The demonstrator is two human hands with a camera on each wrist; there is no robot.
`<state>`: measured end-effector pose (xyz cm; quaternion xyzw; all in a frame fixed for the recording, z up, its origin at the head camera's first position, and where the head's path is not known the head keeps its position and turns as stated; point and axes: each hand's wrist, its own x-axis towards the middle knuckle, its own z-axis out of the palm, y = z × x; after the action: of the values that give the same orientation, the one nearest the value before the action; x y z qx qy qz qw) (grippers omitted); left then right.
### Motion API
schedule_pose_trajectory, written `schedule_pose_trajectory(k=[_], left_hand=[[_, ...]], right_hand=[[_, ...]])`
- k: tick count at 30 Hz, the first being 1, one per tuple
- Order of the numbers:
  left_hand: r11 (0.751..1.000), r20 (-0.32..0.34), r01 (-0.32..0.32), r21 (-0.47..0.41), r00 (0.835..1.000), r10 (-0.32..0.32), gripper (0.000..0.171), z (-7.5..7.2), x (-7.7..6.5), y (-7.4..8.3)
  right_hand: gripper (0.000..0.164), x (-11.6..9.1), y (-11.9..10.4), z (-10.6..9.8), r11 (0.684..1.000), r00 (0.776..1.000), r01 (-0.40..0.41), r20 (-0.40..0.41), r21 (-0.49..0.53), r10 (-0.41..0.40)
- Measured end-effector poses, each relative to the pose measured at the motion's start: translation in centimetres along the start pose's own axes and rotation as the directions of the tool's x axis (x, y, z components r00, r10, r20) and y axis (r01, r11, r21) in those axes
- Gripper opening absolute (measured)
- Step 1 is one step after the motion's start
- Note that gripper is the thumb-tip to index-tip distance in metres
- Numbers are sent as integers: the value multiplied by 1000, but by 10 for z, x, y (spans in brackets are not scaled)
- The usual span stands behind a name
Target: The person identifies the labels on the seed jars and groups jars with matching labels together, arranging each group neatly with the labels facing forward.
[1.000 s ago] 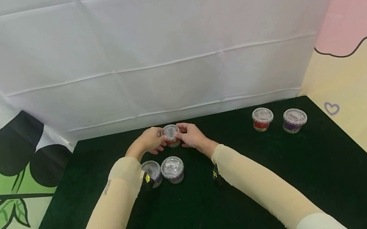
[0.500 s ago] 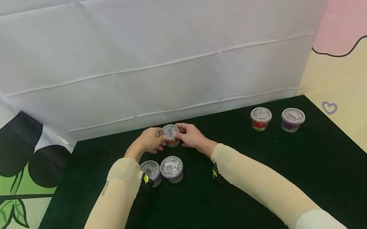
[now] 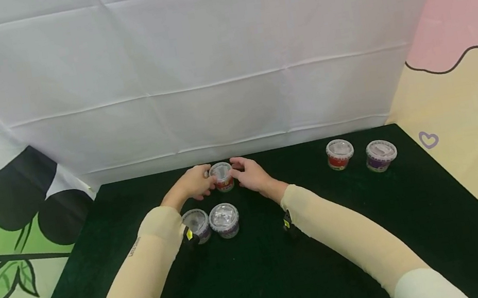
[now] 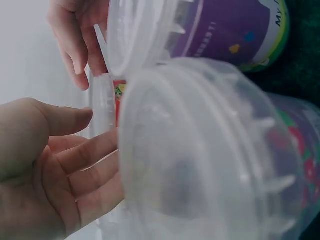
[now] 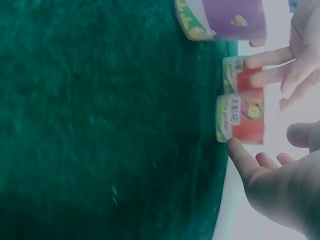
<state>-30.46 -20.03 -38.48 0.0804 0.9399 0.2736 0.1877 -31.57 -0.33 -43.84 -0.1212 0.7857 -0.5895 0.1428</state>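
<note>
Near the back edge of the table, a small lidded tub with a red label [image 3: 223, 176] stands upright between the two hands. In the right wrist view a second red tub [image 5: 242, 79] stands right beside it, mostly hidden by the left hand in the head view. The left hand [image 3: 198, 182] has straight fingers lying against this second tub, its thumb by the lids. On the other side, the right hand [image 3: 250, 173] has its thumb and fingers spread, fingertips close to the first tub. Two purple-labelled tubs, one left [image 3: 197, 224] and one right [image 3: 225, 220], stand in front.
Towards the right back of the dark green table [image 3: 264, 275] are another red tub [image 3: 340, 155] and a purple tub [image 3: 380, 156]. A white cloth [image 3: 217, 69] hangs behind the table, with patterned cloths at both sides.
The right hand has loosened from the red tub and shifted slightly right. The left hand and the tubs stay about where they were.
</note>
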Motion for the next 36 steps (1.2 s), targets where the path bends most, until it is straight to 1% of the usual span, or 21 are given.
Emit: schedule_pose_trajectory(k=[1, 3, 6, 8, 9, 12, 15, 18, 22, 26, 28, 31, 33, 36], left_hand=[[1000, -5, -9, 21, 1000, 10, 59, -1, -1, 1], [995, -25, -35, 94, 999, 38, 57, -2, -4, 5], [973, -61, -67, 222, 995, 83, 52, -4, -7, 13], [958, -82, -79, 277, 991, 106, 50, -4, -8, 20], [954, -87, -83, 288, 990, 112, 49, -4, -9, 24], [953, -78, -107, 283, 988, 134, 47, -5, -10, 36], [951, -50, -147, 272, 985, 166, 47, -5, -10, 49], [948, -20, -190, 256, 979, 202, 46, -4, -11, 61], [939, -2, -252, 234, 966, 259, 44, -1, -9, 78], [928, -12, -310, 204, 947, 320, 42, 7, -3, 98], [917, -11, -350, 191, 933, 359, 41, 13, 1, 108], [891, 10, -418, 174, 906, 423, 40, 23, 8, 122], [870, 36, -466, 161, 884, 467, 40, 32, 12, 132], [843, 84, -524, 119, 852, 517, 40, 47, 20, 146]], right_hand=[[50, -1, -1, -3, 1000, 1000, 9, 2, -22, -9], [48, -2, -5, -11, 996, 1000, 25, 9, -83, -24], [46, -7, -10, -24, 984, 998, 46, 38, -171, -40], [45, -10, -14, -34, 977, 997, 55, 69, -206, -41], [45, -11, -15, -39, 973, 996, 58, 85, -225, -40], [45, -15, -19, -56, 964, 990, 63, 137, -259, -27], [43, -21, -22, -73, 955, 984, 64, 178, -290, -12], [42, -27, -25, -91, 951, 978, 66, 207, -302, -2], [43, -40, -28, -115, 947, 974, 87, 226, -310, -16], [43, -54, -26, -143, 933, 981, 126, 183, -336, -67], [43, -61, -24, -157, 926, 984, 138, 153, -351, -88], [43, -69, -19, -177, 923, 988, 138, 121, -359, -101], [45, -75, -16, -190, 922, 991, 124, 96, -365, -95], [45, -85, -8, -210, 907, 994, 105, 34, -407, -100]])
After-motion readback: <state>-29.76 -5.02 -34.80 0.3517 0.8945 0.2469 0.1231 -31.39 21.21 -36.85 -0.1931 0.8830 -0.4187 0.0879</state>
